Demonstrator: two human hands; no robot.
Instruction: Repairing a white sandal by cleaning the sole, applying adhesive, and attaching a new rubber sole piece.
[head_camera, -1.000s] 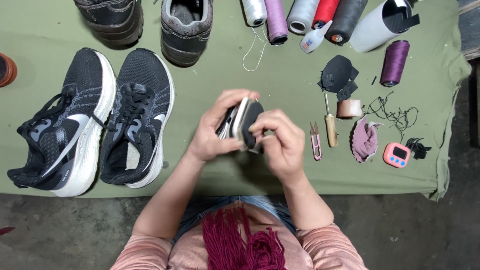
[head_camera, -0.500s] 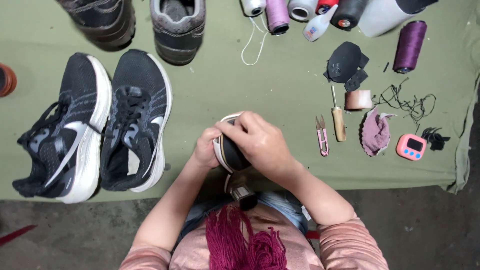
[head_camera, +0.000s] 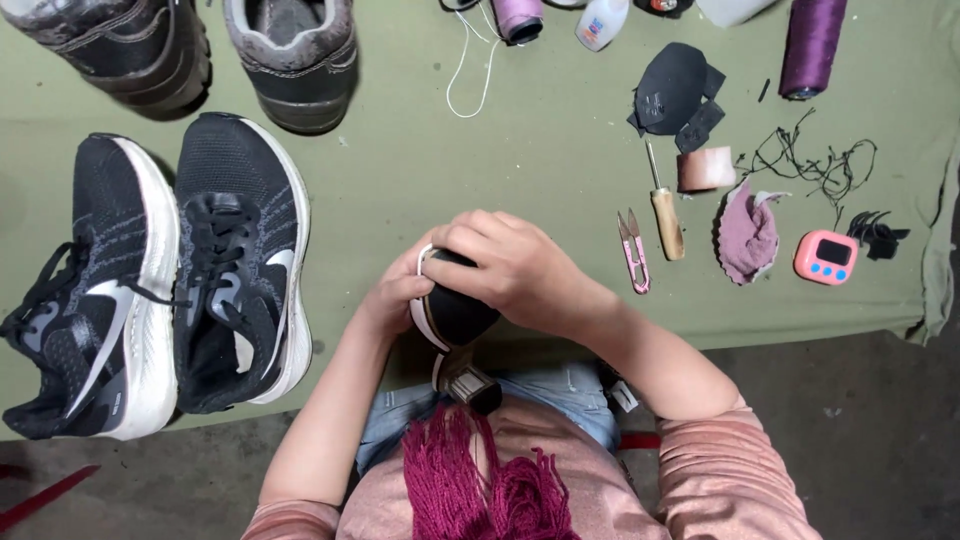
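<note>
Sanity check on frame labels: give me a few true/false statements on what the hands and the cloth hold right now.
1. Both hands grip one black shoe with a white sole edge. True: left hand and right hand wrap it.
2. The pink snips lie left of the wooden-handled awl. True.
3. The pink timer is in the right hand. False: it lies on the green cloth.
4. The black sneaker pair lies right of the hands. False: it lies to their left.
5. The purple thread spool is near the top right. True.
</note>
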